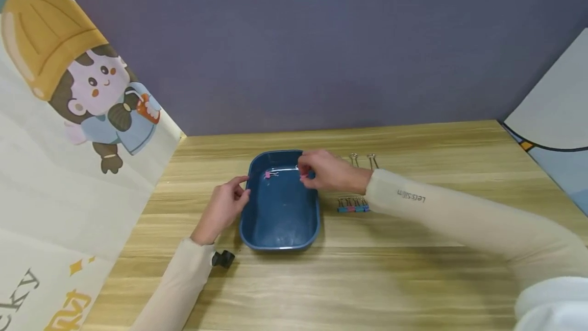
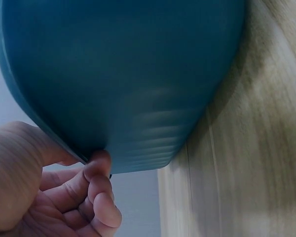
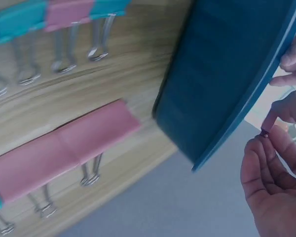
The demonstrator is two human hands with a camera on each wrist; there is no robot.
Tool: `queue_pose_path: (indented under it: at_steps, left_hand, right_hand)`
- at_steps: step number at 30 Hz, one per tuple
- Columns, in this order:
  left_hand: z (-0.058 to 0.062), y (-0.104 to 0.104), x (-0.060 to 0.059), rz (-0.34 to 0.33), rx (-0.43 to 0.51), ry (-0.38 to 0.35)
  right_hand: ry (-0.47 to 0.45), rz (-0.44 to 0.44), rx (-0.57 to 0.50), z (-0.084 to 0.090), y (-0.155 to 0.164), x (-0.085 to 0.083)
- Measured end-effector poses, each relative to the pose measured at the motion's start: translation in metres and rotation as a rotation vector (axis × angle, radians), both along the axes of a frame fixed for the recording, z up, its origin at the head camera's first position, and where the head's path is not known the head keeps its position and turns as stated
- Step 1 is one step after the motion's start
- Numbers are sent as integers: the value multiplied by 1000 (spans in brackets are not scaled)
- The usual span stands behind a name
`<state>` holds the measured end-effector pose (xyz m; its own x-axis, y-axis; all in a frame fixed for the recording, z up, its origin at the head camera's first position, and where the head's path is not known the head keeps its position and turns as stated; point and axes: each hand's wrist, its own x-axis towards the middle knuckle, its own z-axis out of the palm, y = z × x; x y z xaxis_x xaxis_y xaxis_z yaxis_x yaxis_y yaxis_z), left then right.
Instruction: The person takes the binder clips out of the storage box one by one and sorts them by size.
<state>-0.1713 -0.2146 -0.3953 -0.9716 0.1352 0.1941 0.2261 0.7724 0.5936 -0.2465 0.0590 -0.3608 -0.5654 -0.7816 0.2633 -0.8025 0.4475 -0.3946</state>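
Note:
A blue plastic tray (image 1: pixel 280 213) sits on the wooden table. My left hand (image 1: pixel 223 206) pinches its left rim between thumb and fingers, which the left wrist view shows against the tray wall (image 2: pixel 123 89). Over the tray's upper right rim, my right hand (image 1: pixel 328 171) pinches a small pink binder clip (image 1: pixel 303 175), mostly hidden by the fingertips. Another pink binder clip (image 1: pixel 268 174) lies inside the tray near its far left corner. Right of the tray stands a row of blue and pink binder clips (image 1: pixel 352 209), partly behind the right forearm.
A farther row of larger clips shows metal handles (image 1: pixel 353 158) beyond the right wrist; the right wrist view shows its pink bodies (image 3: pixel 64 143). A grey-blue panel (image 1: pixel 298 55) rises behind the table, and a printed sheet (image 1: pixel 92 167) borders it on the left.

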Motion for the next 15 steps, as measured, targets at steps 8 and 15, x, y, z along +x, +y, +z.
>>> queue_pose_path:
  at_steps: [8, 15]
  left_hand:
    - [0, -2, 2, -8, -9, 8]
    - [1, 0, 1, -4, -16, -15]
  right_hand:
    - [62, -49, -53, 4, 26, -6]
    - [41, -80, -61, 0, 59, -3]
